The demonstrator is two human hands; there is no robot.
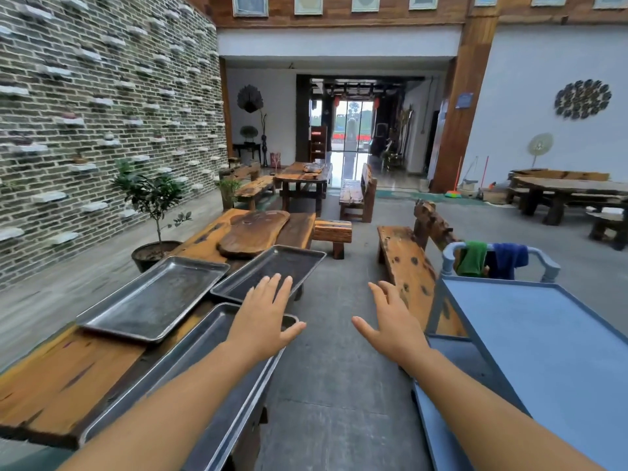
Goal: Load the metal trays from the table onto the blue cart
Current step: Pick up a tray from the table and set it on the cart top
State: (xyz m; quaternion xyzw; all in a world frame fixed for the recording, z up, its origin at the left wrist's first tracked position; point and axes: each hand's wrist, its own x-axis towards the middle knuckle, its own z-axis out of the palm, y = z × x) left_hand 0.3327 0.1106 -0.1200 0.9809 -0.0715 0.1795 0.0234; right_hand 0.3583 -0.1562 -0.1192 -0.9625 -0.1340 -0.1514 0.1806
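Three metal trays lie on the wooden table [68, 368] at the left. The nearest tray [190, 362] runs along the table's right edge, under my left forearm. A second tray [156, 297] lies left of it, and a far tray [282, 263] overhangs the right edge. My left hand [265, 317] hovers with spread fingers over the near end of the far tray, holding nothing. My right hand [390, 321] is open above the floor, between the table and the blue cart [543, 334]. The cart's top shelf carries no tray.
A green cloth [472, 258] and a blue cloth [509, 260] hang on the cart's handle. A wooden bench [407, 263] stands just beyond the cart. A potted plant [154, 212] sits left of the table. More wooden tables and benches fill the hall behind.
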